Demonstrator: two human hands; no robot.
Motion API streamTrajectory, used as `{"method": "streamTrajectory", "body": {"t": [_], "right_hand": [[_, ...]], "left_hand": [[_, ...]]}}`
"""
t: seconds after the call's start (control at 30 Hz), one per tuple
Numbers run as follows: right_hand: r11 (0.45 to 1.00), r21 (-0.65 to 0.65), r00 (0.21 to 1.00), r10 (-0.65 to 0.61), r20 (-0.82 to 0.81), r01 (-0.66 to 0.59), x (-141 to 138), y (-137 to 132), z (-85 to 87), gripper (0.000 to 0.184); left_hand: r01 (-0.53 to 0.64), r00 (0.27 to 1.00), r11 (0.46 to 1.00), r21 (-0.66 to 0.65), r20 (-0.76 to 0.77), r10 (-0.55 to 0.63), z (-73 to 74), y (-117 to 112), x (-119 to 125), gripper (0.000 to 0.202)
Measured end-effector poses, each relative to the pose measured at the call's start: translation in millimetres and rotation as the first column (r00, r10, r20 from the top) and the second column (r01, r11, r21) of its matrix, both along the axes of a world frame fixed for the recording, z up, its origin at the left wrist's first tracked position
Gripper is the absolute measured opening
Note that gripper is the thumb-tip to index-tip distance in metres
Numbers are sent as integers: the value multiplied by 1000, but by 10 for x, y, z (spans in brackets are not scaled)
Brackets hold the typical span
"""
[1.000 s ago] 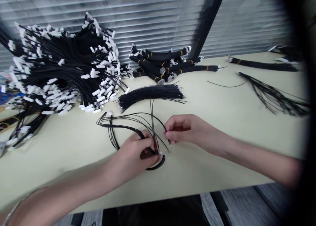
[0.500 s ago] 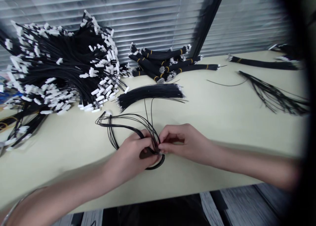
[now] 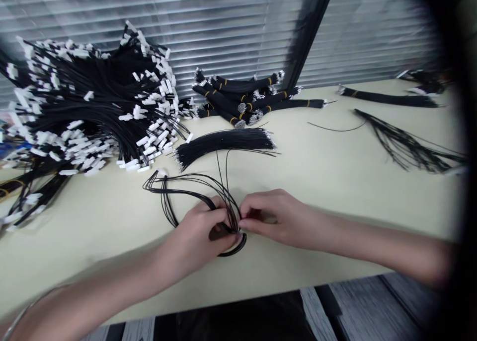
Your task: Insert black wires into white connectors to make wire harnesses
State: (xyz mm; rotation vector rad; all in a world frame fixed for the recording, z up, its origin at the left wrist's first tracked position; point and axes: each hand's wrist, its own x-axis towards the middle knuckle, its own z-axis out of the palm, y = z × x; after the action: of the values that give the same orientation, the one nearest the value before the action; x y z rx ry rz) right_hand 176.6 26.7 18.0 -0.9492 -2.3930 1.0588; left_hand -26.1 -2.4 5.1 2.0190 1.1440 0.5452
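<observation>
Wire stack (image 3: pixel 225 139) lies behind the harness (image 3: pixel 186 192); cable heap (image 3: pixel 99 83) left; bundles (image 3: pixel 229 102) beyond.

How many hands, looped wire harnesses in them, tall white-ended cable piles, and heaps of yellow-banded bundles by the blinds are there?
Hands: 2, left hand and right hand
Looped wire harness: 1
Tall cable pile: 1
Heap of yellow-banded bundles: 1
Total: 5

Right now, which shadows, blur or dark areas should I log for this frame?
Head view: soft shadow on the table along the left forearm; head view: a dark blurred band swallows the right edge; head view: wires between left hand and right hand blend together.
</observation>
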Motion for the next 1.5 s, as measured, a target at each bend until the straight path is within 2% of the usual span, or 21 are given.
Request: {"method": "streamTrajectory", "body": {"t": [0.17, 0.4, 0.63, 1.13, 1.33, 1.5], "right_hand": [[996, 84, 999, 27, 21, -28, 13, -5, 18, 10], [997, 70, 999, 25, 48, -28, 16, 4, 27, 12], [995, 73, 997, -67, -34, 70, -23, 14, -36, 13], [996, 59, 984, -61, -168, 71, -69, -17, -122, 19], [996, -14, 973, -90, -212, 89, -71, -16, -162, 21], [993, 92, 973, -55, -225, 78, -76, -8, -159, 23]], "left_hand": [[-1, 1000, 1000, 0, -1, 1, 20, 2, 4, 7], [4, 1000, 1000, 1, -15, -4, 19, 17, 4, 6], [2, 1000, 1000, 20, -22, -2, -21, 0, -2, 6], [-1, 1000, 1000, 24, -11, 1, -28, 10, -2, 11], [-8, 1000, 999, 34, -12, 9, -40, 9, -6, 10], [0, 1000, 999, 40, -16, 0, -20, 17, 2, 12]]}}
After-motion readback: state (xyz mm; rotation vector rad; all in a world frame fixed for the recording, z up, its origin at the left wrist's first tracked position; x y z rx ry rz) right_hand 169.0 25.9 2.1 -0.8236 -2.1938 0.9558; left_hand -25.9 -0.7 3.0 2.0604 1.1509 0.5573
